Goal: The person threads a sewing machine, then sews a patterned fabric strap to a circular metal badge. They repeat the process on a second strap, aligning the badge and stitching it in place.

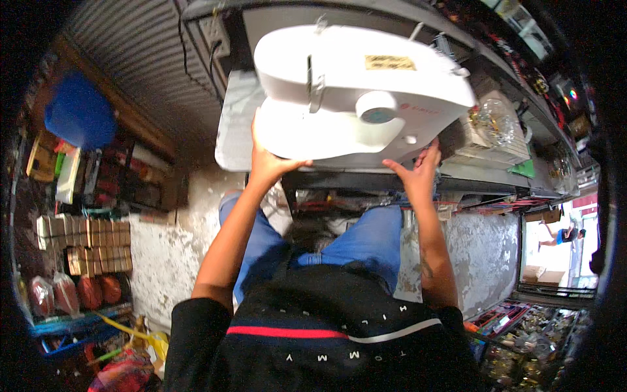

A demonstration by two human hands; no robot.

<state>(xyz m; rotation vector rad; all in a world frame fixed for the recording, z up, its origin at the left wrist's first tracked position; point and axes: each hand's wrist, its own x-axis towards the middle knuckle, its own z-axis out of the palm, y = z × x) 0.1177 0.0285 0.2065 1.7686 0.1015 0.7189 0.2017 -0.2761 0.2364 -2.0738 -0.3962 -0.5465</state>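
Note:
A white sewing machine [339, 72] with a round dial stands in front of me at the bench. Its needle side is on the left and the dial right of centre. My left hand [268, 162] grips the machine's left base end, thumb along the front edge and fingers partly hidden behind it. At the lower right corner, my right hand [418, 171] holds the base with its fingers curled at the edge and its thumb pointing inward. Beneath the machine's left side lies a pale grey tabletop [234, 127]. Whether the base rests fully on it I cannot tell.
Right of the machine, a carton [490, 140] bears clear plastic packaging. A wall socket [214, 36] with a dark cable is behind left. Stacked small boxes [85, 235] and a blue bag [80, 111] fill the left shelves. Far right, a person [567, 235] is beyond a doorway.

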